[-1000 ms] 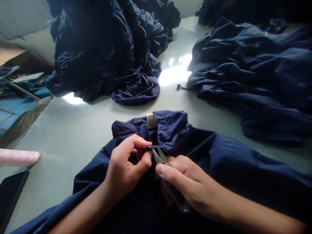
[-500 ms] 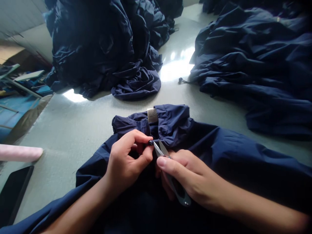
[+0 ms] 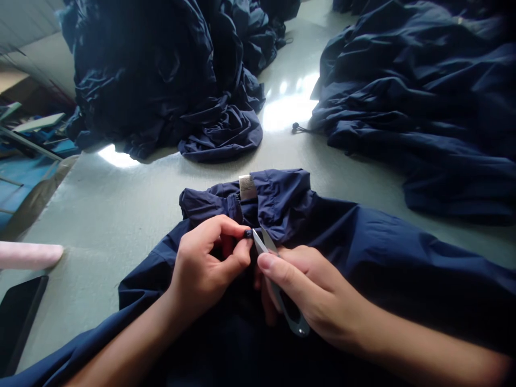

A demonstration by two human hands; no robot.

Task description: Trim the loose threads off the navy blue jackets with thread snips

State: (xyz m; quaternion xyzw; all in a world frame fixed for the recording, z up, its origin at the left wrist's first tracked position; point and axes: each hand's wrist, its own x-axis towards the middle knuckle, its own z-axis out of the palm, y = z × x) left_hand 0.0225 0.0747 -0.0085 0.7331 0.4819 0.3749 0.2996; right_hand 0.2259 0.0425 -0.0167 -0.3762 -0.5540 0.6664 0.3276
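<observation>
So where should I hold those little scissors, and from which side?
Hold the little scissors by the rounded grey back end, coming from the near side, as the right hand does. The pointed blades face away, toward the jacket collar and the cord tip pinched by the left hand, so your fingers stay behind the sharp part.

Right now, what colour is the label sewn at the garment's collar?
Pale grey-beige label, standing out against the navy garment. The head view shows it best.

Navy jacket (image 3: 363, 252) lying spread, collar bunched; grey thread snips (image 3: 262, 246), blades parted, beside dark cord tip (image 3: 248, 234)
</observation>
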